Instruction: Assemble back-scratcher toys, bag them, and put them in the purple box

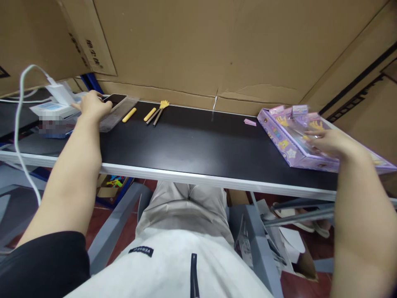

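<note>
My left hand [94, 106] is at the far left of the table, fingers spread, beside a dark-screened phone [115, 99] and a clear plastic bag [117, 118]. On the right, my right hand [330, 142] reaches into a purple display box [281, 142]. Its fingers are closed on a bagged back scratcher [299, 131], slightly blurred; other bagged ones with yellow claw heads lie around it. Left of the table's middle are a yellow claw head [164, 104] on a metal rod, another metal rod [151, 117] and two yellow handles, one nearer [129, 115] and one farther [149, 114].
A small pink wrapper piece [249, 122] lies left of the display box. A white charger [62, 93] with a cable [19, 124] stands at the left, near a white box [54, 108]. Cardboard [198, 49] walls the table's back. A metal edge [186, 176] runs along its front.
</note>
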The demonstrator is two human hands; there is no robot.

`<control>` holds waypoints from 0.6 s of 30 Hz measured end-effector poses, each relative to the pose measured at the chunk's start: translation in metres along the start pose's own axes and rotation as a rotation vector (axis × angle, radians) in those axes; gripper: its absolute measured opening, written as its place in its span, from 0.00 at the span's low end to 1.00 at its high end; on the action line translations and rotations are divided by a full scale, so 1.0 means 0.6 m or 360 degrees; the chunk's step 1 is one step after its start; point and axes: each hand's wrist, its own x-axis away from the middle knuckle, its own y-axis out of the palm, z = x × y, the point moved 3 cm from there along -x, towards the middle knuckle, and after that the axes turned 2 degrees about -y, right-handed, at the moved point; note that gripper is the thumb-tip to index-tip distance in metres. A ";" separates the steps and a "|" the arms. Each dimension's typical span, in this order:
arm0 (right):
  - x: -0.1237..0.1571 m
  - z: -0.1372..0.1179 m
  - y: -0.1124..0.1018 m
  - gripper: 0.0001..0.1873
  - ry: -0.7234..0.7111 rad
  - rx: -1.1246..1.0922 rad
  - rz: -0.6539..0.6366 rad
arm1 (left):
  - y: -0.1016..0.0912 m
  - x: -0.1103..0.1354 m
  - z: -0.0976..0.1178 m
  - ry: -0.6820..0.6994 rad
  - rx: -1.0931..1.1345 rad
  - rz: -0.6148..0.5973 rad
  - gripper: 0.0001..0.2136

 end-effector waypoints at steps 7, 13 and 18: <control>-0.032 -0.001 0.028 0.19 -0.0009 -0.0023 -0.0477 | -0.006 0.007 0.002 -0.0012 0.0000 0.0013 0.29; -0.046 -0.007 0.036 0.20 -0.0045 0.0000 -0.0753 | -0.013 0.014 0.004 -0.0024 -0.0014 0.0010 0.29; -0.027 -0.034 0.026 0.11 -0.0079 -0.0047 -0.0764 | -0.007 0.006 -0.004 0.0056 -0.0042 -0.0049 0.31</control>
